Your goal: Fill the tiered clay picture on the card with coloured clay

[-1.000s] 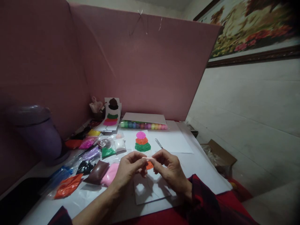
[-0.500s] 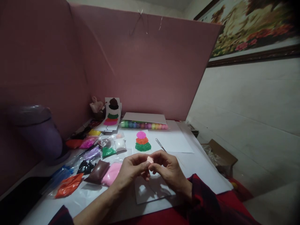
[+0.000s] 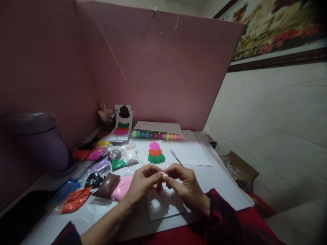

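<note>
Between the fingertips of both hands is a small lump of pale pink modelling clay [image 3: 163,174], mostly covered by the fingers. My left hand [image 3: 145,182] pinches it from the left, thumb on top. From the right, my right hand [image 3: 184,182] grips it with thumb and index finger. Both hands hover over a small white board [image 3: 163,211] on the table. Just beyond them lies a sheet with pink, orange and green clay layers [image 3: 156,153]. A slim metal tool [image 3: 175,156] rests on white paper behind my right hand.
Bags of coloured clay, among them brown [image 3: 107,185], pink [image 3: 122,189] and orange [image 3: 76,200], lie at left. Behind them stands a purple tumbler [image 3: 43,143]. A pack of coloured clay balls [image 3: 157,135] sits at the back. A cardboard box [image 3: 241,168] is off the right edge.
The fingers have closed further over the pale pink clay, so less of it shows. Both hands stay in nearly the same place.
</note>
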`<state>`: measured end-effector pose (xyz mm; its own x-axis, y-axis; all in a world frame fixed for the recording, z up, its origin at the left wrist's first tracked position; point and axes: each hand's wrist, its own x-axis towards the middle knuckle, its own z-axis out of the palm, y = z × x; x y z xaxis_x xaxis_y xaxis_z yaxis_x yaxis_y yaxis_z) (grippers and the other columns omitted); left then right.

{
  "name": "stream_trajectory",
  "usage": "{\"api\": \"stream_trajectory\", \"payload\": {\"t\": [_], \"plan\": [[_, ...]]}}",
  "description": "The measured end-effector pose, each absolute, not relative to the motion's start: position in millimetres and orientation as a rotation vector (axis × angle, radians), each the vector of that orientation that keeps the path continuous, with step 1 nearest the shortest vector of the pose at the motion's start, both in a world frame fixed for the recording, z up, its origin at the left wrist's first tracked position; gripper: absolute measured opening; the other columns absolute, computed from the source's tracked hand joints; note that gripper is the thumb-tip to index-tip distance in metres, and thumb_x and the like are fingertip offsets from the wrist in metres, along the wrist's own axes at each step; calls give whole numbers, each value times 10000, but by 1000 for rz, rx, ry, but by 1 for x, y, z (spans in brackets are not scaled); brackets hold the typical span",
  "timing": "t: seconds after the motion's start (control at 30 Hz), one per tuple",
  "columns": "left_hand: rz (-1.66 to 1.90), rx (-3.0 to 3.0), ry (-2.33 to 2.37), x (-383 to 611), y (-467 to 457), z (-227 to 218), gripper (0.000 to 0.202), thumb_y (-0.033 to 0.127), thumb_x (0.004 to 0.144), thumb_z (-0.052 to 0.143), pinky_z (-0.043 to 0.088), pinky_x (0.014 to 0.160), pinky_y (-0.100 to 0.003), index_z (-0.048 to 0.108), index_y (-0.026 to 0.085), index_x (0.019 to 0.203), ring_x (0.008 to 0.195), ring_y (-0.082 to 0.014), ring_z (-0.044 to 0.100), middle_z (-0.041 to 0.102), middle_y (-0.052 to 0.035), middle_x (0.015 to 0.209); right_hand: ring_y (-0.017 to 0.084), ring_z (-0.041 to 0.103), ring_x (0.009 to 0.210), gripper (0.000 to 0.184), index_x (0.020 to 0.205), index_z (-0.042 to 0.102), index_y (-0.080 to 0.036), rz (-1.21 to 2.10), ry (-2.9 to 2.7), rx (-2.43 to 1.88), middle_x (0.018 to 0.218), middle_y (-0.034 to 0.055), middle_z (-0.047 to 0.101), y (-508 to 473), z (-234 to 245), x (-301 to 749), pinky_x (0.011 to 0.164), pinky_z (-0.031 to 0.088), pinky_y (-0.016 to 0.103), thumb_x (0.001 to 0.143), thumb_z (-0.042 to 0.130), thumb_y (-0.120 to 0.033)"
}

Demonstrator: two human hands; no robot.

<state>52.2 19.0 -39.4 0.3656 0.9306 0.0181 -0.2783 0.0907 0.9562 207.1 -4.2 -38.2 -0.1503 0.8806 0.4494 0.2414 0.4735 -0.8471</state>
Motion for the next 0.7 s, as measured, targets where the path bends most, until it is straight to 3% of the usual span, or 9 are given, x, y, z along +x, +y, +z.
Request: {"api": "stream_trajectory", "payload": {"t": [0.33,0.43,0.57,0.7], "plan": [[1249,853,808,51,24,-39,253,262,594,792,478,471,-220,656,113,746,522,-131,594,646,-29,606,88,517,465,158,776,590,-157,886,-1309,-1038,561,-35,550,5,-41,208,398,427,185,778,656,-301],[1207,878,770,52,23,-40,304,278,592,800,471,456,-216,665,121,815,493,-119,571,618,-6,551,93,536,497,124,784,587,-166,924,-1329,-1025,605,-32,566,4,-42,207,429,451,194,762,668,-258],[1049,951,739,53,19,-38,391,304,600,799,472,452,-230,661,132,923,472,-108,552,652,-22,634,121,599,607,145,840,585,-180,1028,-1430,-917,699,-20,618,0,-40,203,550,501,233,730,677,-166],[965,1075,697,52,18,-36,273,320,656,761,472,470,-235,657,113,800,475,-101,542,657,-42,645,106,585,572,158,852,588,-181,1018,-1480,-884,669,-36,608,-3,-37,203,549,483,225,725,664,-124]]}}
